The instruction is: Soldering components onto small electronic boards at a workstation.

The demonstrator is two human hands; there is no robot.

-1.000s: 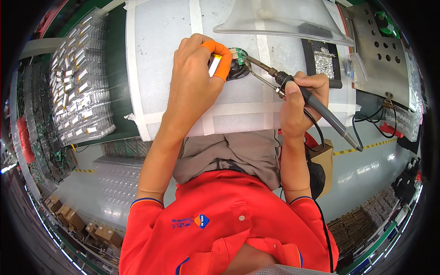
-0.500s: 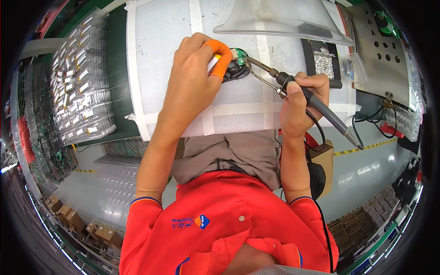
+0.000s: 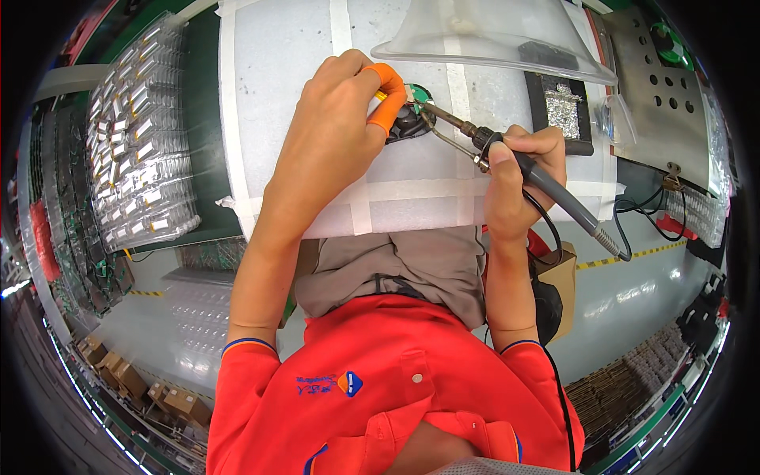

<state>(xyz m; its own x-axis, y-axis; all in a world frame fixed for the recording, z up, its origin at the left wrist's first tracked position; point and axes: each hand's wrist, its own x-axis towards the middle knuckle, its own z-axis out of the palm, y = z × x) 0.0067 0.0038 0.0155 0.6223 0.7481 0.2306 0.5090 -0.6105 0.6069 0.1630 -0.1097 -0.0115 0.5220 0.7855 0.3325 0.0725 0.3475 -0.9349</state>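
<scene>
My left hand, with an orange finger cot on one finger, is closed round a small flat battery; only its yellow end shows clearly. Beside those fingers lies a black rounded device part with a green circuit board. A soldering iron with a grey handle is gripped in my right hand. Its tip and a thin bent metal tube meet at the board's edge. The exact contact point is too small to make out.
White foam with tape strips covers the bench. A clear funnel-shaped hood hangs at the back. To the right are a black box of silvery scraps and a perforated metal case. Clear trays of small batteries stand left.
My left hand has shifted slightly up, and its fingers now cover more of the battery. The soldering iron has moved a little left, its tip still at the board.
</scene>
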